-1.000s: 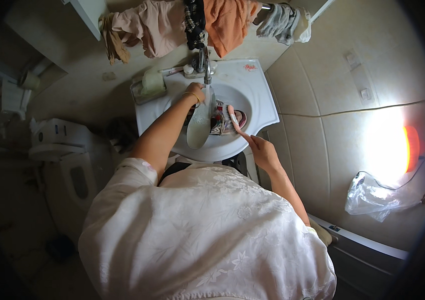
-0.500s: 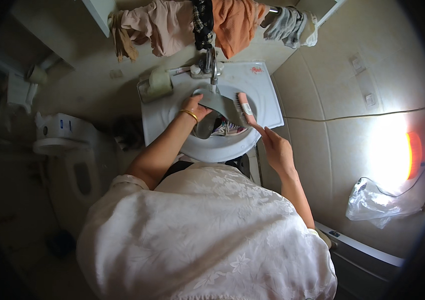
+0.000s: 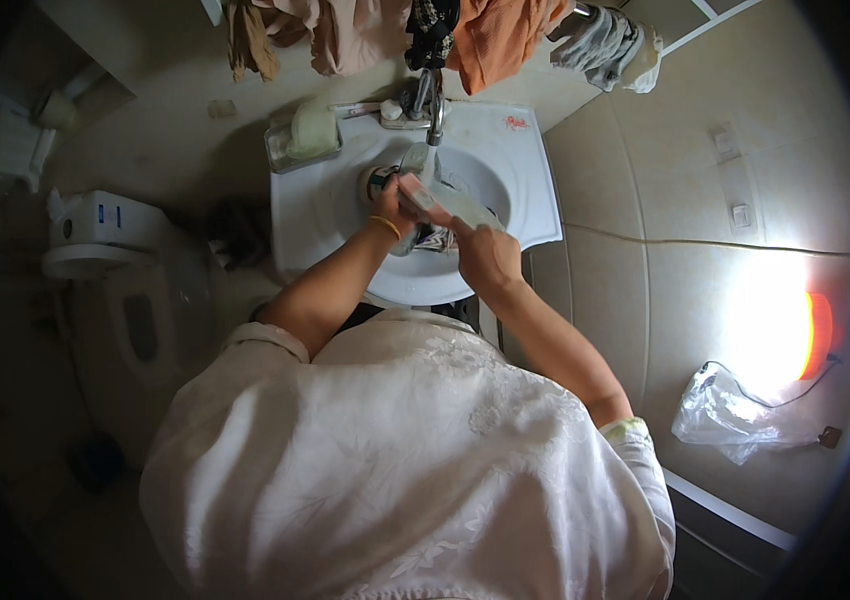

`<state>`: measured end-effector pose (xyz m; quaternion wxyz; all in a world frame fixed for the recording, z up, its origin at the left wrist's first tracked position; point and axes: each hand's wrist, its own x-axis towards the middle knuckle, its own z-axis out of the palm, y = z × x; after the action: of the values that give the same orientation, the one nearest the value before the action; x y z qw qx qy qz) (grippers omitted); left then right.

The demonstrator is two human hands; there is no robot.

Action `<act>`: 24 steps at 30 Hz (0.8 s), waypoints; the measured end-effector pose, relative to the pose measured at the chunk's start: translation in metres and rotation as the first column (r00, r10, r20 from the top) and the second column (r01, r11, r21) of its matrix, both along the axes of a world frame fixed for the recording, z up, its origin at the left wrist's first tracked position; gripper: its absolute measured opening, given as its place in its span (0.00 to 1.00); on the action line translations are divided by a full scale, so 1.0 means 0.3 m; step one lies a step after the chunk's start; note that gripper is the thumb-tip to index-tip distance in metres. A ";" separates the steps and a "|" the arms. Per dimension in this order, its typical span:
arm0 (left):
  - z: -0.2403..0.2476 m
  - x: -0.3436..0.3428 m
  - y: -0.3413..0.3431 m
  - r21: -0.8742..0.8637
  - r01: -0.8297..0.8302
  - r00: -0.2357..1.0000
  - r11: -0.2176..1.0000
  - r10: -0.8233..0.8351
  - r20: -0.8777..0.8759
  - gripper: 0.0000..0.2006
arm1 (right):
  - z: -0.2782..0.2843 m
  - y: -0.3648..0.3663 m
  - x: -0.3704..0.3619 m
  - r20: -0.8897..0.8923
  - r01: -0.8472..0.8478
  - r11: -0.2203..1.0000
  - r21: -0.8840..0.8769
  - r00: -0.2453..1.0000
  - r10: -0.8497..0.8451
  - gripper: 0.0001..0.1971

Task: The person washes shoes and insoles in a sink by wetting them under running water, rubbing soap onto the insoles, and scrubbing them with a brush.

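Under the running tap (image 3: 435, 130), my left hand (image 3: 395, 203) is closed around a pale grey-green, sole-shaped piece (image 3: 471, 207). Whether it is a loose insole or the bottom of a shoe, I cannot tell. My right hand (image 3: 490, 258) grips the handle of a pink scrubbing brush (image 3: 424, 197), whose head lies over the piece close to my left fingers. The bristles are hidden beneath it. Below the piece, a sneaker (image 3: 435, 240) with laces shows partly in the white washbasin (image 3: 530, 200). A dark-and-white object (image 3: 379, 181) sits beside my left hand, mostly covered.
A soap tray (image 3: 302, 150) with a pale green block stands at the basin's back left corner. Clothes (image 3: 505, 40) hang from a rail above the tap. A toilet (image 3: 130, 290) is at left; a bright lamp (image 3: 815, 335) and plastic bag (image 3: 730, 415) are at right.
My right hand has moved left and inward, carrying the brush from the piece's right end to near my left hand. The view has shifted slightly.
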<state>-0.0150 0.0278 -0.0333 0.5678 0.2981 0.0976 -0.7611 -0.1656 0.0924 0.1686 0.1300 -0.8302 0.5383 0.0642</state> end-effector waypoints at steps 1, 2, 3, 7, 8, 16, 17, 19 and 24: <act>0.013 0.000 0.001 -0.029 -0.031 0.998 0.999 0.029 -0.061 0.24 | -0.013 -0.024 0.013 -0.016 -0.031 0.999 -0.040 0.999 0.031 0.15; 0.028 -0.003 0.000 -0.015 -0.030 1.000 0.999 0.030 -0.007 0.24 | -0.016 -0.030 0.026 -0.034 -0.043 0.997 -0.058 0.999 0.041 0.16; 0.032 -0.001 0.000 -0.015 -0.039 0.999 0.999 0.039 -0.015 0.24 | -0.023 -0.028 0.031 -0.041 -0.052 0.997 -0.058 0.998 0.050 0.16; 0.030 -0.015 -0.003 -0.006 -0.033 0.992 0.999 0.032 -0.118 0.25 | -0.117 -0.066 0.040 -0.149 0.009 0.996 -0.087 0.989 -0.022 0.16; 0.025 -0.025 -0.003 -0.044 0.026 0.999 0.999 -0.027 -0.032 0.25 | -0.139 -0.087 0.040 -0.205 0.034 0.994 -0.107 0.977 -0.055 0.16; 0.016 -0.033 -0.007 0.024 -0.066 0.997 0.998 0.067 -0.030 0.23 | 0.017 0.044 0.053 -0.306 -0.161 0.983 -0.084 0.943 0.129 0.19; 0.023 -0.034 -0.001 0.047 -0.063 0.998 0.997 0.061 0.026 0.23 | 0.020 0.041 0.055 -0.307 -0.162 0.983 -0.082 0.943 0.130 0.19; 0.021 -0.028 0.004 0.075 -0.068 0.995 0.995 0.061 0.082 0.23 | 0.028 0.042 0.064 -0.309 -0.138 0.990 -0.042 0.944 0.118 0.19; 0.069 -0.033 0.025 -0.129 0.013 0.971 0.992 0.018 0.239 0.22 | -0.046 -0.065 0.057 -0.216 -0.123 0.986 -0.108 0.972 0.098 0.20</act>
<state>-0.0249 0.0354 -0.0125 0.5944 0.3500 -0.0209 -0.7237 -0.1484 0.0730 0.1549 0.0184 -0.8539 0.5047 0.1260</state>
